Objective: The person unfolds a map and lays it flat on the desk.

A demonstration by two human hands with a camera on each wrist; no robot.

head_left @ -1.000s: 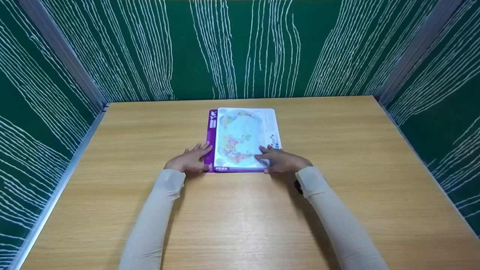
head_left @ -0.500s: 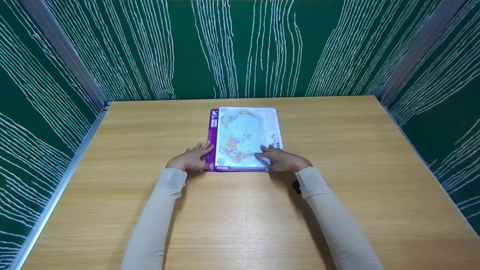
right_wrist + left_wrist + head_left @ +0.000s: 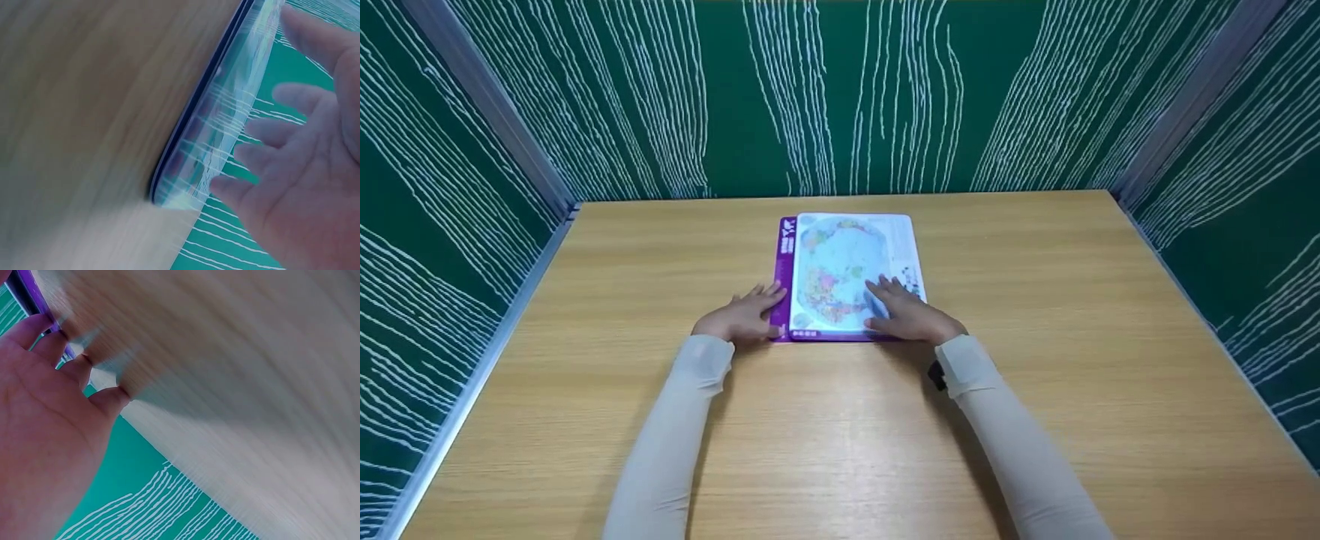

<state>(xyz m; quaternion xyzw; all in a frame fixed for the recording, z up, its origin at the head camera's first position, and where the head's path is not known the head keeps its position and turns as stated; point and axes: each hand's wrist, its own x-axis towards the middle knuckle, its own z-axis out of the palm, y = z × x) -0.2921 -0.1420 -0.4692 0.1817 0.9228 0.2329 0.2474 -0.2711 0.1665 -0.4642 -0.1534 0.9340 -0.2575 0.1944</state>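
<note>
Two thin boards lie stacked on the table. The upper one is a map board (image 3: pixel 844 255) with a pale blue printed map and a purple lower edge. Beneath it a purple board (image 3: pixel 784 262) sticks out along the left side. My left hand (image 3: pixel 741 316) rests at the purple strip's lower left, fingers spread; in the left wrist view its fingertips touch the wood beside the purple edge. Over the lower right of the map my right hand (image 3: pixel 913 311) is spread with nothing gripped. The right wrist view shows this hand (image 3: pixel 304 163) apart from the board's glossy face (image 3: pixel 208 129).
The wooden table (image 3: pixel 840 435) reaches out on every side of the boards. Green walls (image 3: pixel 757 97) with white wavy lines stand at the back and both sides, joined by grey corner posts (image 3: pixel 495 105). Something black (image 3: pixel 937 375) shows at the right cuff.
My right hand has shifted a little left and up from the board's lower right edge, with its fingers further over the map. The left hand and both boards have stayed nearly in place.
</note>
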